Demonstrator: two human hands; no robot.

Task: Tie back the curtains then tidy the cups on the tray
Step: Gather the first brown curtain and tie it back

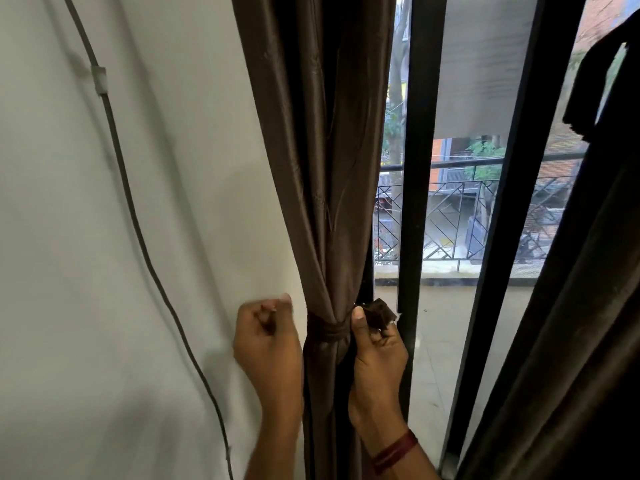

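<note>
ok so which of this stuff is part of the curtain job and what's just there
In the job: brown curtain, tie round it, right hand pinching the tie's end, left hand beside it, other curtain at right.
Just there: wall cable, balcony railing, dark cloth hanging.

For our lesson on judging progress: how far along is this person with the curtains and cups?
Done: the brown curtain is gathered, with a tie wrapped round it. In hand: the right hand pinches the tie's loose end; the left hand is curled beside the curtain, its grip unclear. Left: fastening the tie, the other curtain, which shows no tie, and the cups, not in view.
</note>
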